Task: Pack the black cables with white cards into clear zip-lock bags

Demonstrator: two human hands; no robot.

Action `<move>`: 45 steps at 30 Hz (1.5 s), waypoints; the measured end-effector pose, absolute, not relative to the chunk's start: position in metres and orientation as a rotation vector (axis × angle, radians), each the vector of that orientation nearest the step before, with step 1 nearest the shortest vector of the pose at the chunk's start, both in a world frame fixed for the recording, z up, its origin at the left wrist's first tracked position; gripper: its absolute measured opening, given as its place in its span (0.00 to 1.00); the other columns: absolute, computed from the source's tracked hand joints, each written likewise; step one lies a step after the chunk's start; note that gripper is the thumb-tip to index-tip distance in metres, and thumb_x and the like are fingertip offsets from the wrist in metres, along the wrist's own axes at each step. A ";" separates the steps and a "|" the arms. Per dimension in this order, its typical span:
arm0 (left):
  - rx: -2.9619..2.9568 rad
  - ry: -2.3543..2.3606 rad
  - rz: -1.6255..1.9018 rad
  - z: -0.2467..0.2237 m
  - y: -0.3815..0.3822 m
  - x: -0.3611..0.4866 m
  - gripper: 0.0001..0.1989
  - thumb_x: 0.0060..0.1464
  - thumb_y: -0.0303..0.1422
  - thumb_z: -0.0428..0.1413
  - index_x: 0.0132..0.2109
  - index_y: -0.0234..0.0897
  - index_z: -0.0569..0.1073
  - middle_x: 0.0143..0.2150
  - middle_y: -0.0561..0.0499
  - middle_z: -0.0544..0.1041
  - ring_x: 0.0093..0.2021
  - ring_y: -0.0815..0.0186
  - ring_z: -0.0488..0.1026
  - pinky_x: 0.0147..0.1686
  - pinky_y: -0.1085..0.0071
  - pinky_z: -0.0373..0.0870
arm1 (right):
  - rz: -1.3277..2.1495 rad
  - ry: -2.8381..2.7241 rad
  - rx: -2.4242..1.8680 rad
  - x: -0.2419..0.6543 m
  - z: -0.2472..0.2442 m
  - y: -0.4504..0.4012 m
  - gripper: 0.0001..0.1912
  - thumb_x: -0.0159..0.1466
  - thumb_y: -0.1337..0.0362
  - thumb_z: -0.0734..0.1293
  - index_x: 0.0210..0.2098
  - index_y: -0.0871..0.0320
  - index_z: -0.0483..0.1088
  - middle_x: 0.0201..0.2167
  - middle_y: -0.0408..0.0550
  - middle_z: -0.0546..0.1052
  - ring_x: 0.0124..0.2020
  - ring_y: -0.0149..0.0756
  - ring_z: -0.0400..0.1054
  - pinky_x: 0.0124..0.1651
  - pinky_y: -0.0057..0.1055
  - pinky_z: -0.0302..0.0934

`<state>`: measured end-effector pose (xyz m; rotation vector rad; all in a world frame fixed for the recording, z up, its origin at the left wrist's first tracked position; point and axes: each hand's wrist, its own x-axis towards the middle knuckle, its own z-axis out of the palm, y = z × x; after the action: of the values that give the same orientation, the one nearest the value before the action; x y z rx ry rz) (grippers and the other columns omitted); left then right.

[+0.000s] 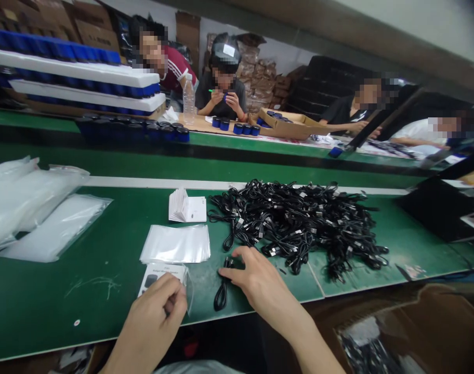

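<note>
My left hand [157, 306] is closed in a pinch on the edge of a clear plastic bag [189, 291], near the table's front edge. A printed leaflet [153, 275] lies under that hand, partly hidden by my fingers; I cannot tell whether it is inside the bag. Between the thumb and forefinger of my right hand [256, 278] is the plug end of a bundled black USB cable [221, 293], its loop on the green table. A stack of clear bags [176, 243] lies just beyond my left hand, with folded leaflets [196, 209] behind it.
A large heap of black cables [295, 223] covers the right of the table [92, 306]. Bulging plastic packs [34, 208] lie at left. Across a raised ledge, several people work among blue-and-black round items [135, 130], a water bottle [189, 101] and an open carton [295, 127].
</note>
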<state>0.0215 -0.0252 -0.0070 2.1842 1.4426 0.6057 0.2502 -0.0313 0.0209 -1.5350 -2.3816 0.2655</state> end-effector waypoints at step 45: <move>2.428 1.342 1.052 0.002 -0.061 0.038 0.07 0.50 0.22 0.49 0.31 0.39 0.68 0.54 0.42 0.61 0.57 0.52 0.59 0.49 0.54 0.65 | 0.418 -1.458 -1.400 0.176 -0.007 -0.060 0.07 0.54 0.72 0.69 0.33 0.58 0.69 0.30 0.46 0.74 0.29 0.35 0.69 0.31 0.29 0.63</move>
<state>0.0379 -0.0609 0.0022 2.4279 1.3419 1.0522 0.1757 -0.0597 -0.0069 -1.4004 -1.4584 0.4176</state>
